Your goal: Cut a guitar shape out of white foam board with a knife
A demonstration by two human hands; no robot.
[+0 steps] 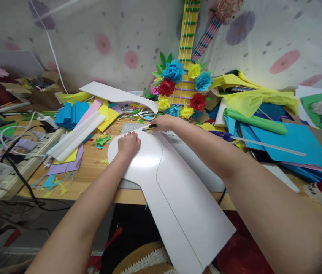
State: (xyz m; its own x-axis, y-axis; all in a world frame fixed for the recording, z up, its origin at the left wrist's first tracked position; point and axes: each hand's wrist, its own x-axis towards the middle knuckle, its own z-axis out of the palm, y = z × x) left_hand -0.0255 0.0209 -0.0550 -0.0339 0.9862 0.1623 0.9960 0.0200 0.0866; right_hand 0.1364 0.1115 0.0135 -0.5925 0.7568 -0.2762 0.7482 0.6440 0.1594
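My left hand [129, 144] is pressing a flat white board [145, 163], likely light, stiff, best edge-held; my right hand [162, 122] is gripping a yellow-and-black cutter [149, 126].

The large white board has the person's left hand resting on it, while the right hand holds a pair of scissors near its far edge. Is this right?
Not entirely: the head view shows a cutter knife in the right hand, not scissors. The left hand does rest on the large white board.
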